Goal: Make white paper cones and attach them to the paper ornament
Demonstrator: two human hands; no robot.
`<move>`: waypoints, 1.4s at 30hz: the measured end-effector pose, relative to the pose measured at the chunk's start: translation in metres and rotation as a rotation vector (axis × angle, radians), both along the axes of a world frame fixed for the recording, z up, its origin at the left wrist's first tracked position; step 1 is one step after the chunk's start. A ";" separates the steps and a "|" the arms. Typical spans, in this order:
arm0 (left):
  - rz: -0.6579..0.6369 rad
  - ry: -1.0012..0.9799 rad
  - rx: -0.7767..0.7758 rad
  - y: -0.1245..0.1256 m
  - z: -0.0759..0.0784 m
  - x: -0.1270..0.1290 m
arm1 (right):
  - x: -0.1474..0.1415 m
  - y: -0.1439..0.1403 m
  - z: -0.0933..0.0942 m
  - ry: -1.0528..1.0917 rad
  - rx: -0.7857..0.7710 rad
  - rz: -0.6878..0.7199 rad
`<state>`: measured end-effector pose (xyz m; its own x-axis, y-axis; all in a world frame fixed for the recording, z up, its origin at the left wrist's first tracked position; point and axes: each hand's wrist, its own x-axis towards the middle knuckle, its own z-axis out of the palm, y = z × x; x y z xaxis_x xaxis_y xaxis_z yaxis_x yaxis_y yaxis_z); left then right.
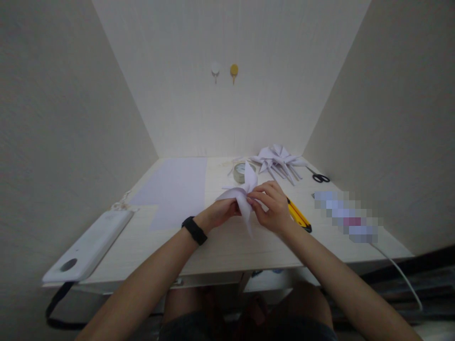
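Between my hands, above the middle of the table, is a white paper pinwheel (244,207) with curved, pointed blades. My left hand (223,211), with a black band on its wrist, holds it from below and behind; the blades hide part of those fingers. Thumb and fingertips of my right hand (273,204) pinch the pinwheel near its centre. Just beyond it lies a roll of tape (239,173). A yellow and black utility knife (299,215) rests beside my right hand, partly covered by it.
Several folded paper pinwheels (277,158) are piled at the back right, near black-handled scissors (320,178). White paper sheets (177,184) cover the left part of the table. A white device (88,246) lies at the left edge. A cable (398,270) hangs off the right edge.
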<state>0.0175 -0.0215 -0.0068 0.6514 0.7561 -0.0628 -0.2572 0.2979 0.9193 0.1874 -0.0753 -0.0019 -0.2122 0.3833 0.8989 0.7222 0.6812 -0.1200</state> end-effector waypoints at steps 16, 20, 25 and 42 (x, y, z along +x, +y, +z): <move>0.306 0.304 0.732 -0.013 0.003 0.011 | -0.002 0.003 -0.002 0.114 -0.080 -0.020; 0.343 0.391 0.889 -0.010 0.007 0.006 | 0.008 0.002 0.010 0.147 -0.098 -0.077; 0.114 0.332 0.835 -0.012 0.021 0.003 | 0.031 -0.004 0.042 -0.089 -0.213 0.004; -0.015 0.521 1.012 -0.023 0.053 0.015 | 0.047 -0.041 0.051 -0.337 -0.315 -0.026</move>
<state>0.0327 -0.0446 0.0463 0.7342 0.6060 0.3061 0.2240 -0.6419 0.7333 0.2346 -0.1166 0.0491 -0.4593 0.6358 0.6203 0.7728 0.6303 -0.0738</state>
